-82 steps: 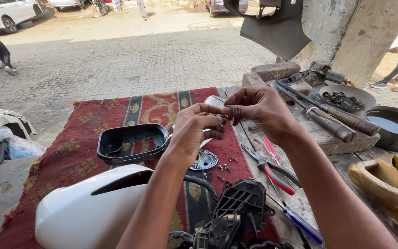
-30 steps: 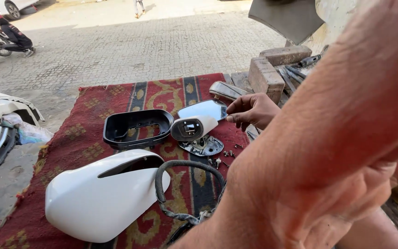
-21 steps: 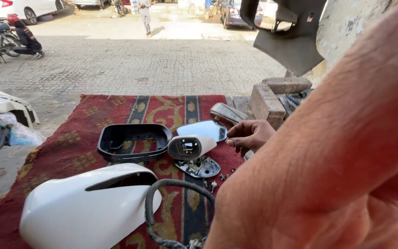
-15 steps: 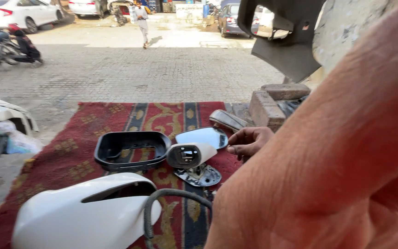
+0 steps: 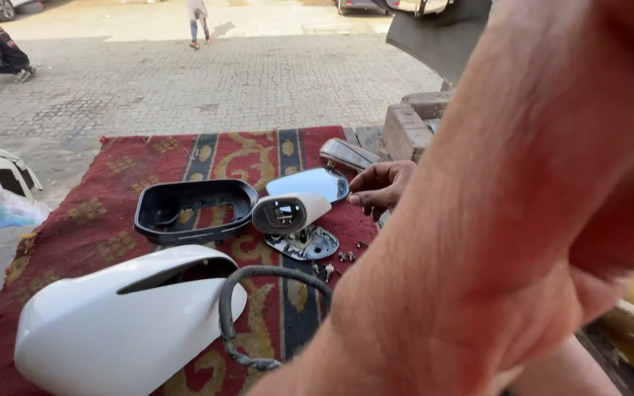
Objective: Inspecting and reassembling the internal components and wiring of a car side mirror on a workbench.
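Both hands were up together over the rug a moment ago, working at a small part. Now the right hand (image 5: 379, 189) has come down beside the mirror glass (image 5: 308, 182), fingers loosely curled, gripping nothing that shows. The left hand is out of view behind the forearm that fills the frame. The small white motor housing (image 5: 288, 213) lies on the red rug (image 5: 111, 165), partly on a metal bracket plate (image 5: 304, 243), near loose screws (image 5: 343, 257) — so it seems set aside rather than held.

Mirror glass (image 5: 308, 182) on rug (image 5: 97, 220), right of frame (image 5: 194, 210), behind housing (image 5: 122, 323).
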